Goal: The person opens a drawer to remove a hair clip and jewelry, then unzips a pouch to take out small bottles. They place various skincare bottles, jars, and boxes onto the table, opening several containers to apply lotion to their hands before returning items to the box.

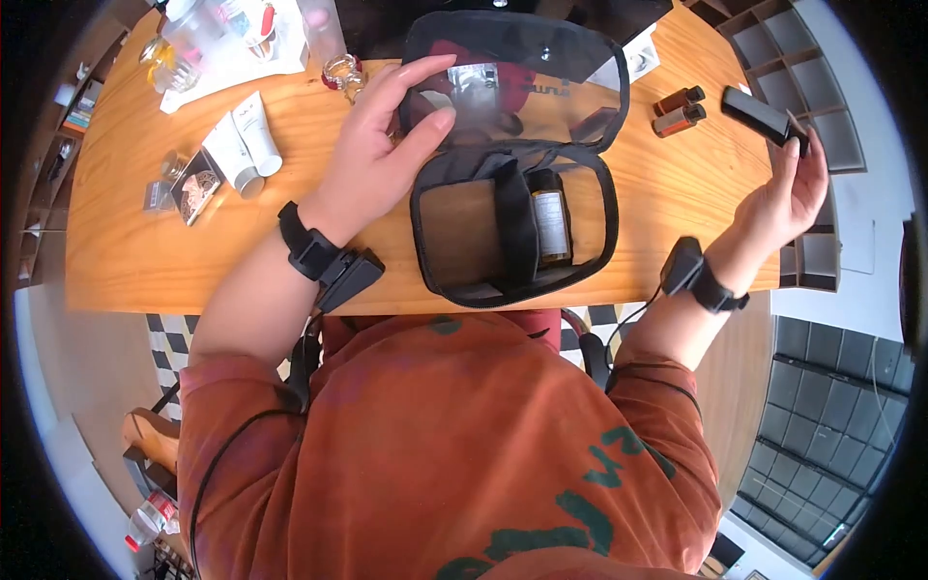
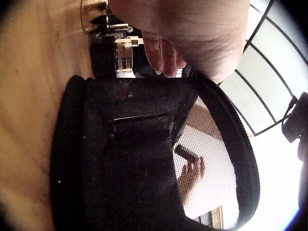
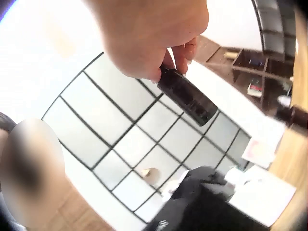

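Observation:
My right hand pinches one end of a dark cylindrical bottle above the table's right edge; the right wrist view shows the bottle below the fingers of that hand. An open black mesh bag sits at the table's front, its lid raised at the back. Inside, right of a black divider, lies a bottle with a white label. My left hand is at the lid's left side, fingers extended; whether they touch the mesh is unclear.
Two small amber bottles lie right of the bag. White tubes, a patterned compact and small jars are on the left. Clear containers stand on white paper at the back left, and a gold-trimmed item is behind the left hand.

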The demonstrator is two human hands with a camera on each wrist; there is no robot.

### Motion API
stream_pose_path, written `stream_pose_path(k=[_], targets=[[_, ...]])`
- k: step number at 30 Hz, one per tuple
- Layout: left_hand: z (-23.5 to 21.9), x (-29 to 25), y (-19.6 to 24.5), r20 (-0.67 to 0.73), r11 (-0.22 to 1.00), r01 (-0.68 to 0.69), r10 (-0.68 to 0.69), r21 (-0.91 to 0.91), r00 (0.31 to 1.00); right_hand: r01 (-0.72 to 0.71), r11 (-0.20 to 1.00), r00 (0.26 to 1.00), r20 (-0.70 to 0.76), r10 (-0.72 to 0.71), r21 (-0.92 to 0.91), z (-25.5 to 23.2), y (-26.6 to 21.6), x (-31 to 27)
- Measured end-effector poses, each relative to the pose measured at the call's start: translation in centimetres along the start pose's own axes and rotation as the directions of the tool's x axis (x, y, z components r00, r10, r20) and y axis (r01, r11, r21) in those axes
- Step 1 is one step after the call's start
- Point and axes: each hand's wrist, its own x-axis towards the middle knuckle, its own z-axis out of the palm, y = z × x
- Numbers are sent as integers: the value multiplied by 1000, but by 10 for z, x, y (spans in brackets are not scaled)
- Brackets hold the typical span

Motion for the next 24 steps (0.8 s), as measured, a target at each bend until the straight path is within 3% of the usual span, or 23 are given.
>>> stream_pose_path(k=[2, 4, 5, 6, 7, 8, 9, 11, 12, 14, 18, 20, 21, 23, 24], targets=[[0, -1, -1, 6, 999, 33, -33, -30, 999, -51, 981, 980, 201, 13, 185, 18, -36, -12], [-1, -1, -2, 4, 1000, 21, -21, -14, 1000, -286, 931, 872, 464, 154, 227, 36, -75, -42], [-1, -1, -3, 5, 1000, 9, -9, 0, 1000, -317, 918, 790, 602, 115, 240, 47, -89, -55], [-1, 0, -3, 2, 1000, 10, -10, 2, 1000, -374, 915, 643, 753, 138, 151, 53, -99, -63], [-1, 1, -4, 2, 999, -29, 29, 24, 1000, -319, 947, 534, 832, 150, 35, 60, -108, -71], [-2, 2, -3, 4, 997, -68, 68, 45, 998, -350, 936, 408, 905, 123, 31, 72, -116, -78], [-4, 1, -1, 3, 997, -68, 68, 46, 998, -249, 967, 313, 949, 26, 55, 79, -110, -87], [-7, 0, 3, 79, 997, 6, -13, 83, 997, -281, 957, 209, 968, 138, -76, 94, -125, -102], [-6, 0, 2, 79, 996, 4, -11, 84, 997, -280, 957, 211, 968, 137, -74, 99, -127, -105], [-3, 1, -3, -1, 997, -57, 57, 51, 998, -305, 940, 98, 976, 192, -154, 107, -125, -111], [-2, 1, -3, -15, 996, -78, 79, 52, 997, -313, 944, 109, 983, 148, -107, 114, -118, -124], [-3, 2, -2, 0, 996, -58, 58, 74, 998, 28, 999, 204, 978, -44, 39, 115, -108, -134], [-3, 2, -1, -1, 996, -58, 58, 74, 998, 28, 999, 204, 978, -45, 40, 116, -108, -136], [-3, 2, 0, -4, 995, -62, 62, 84, 998, 262, 965, 47, 999, 19, -31, 116, -108, -139], [-2, 1, -1, -3, 995, -61, 62, 84, 998, 261, 965, 47, 999, 19, -31, 117, -109, -138]])
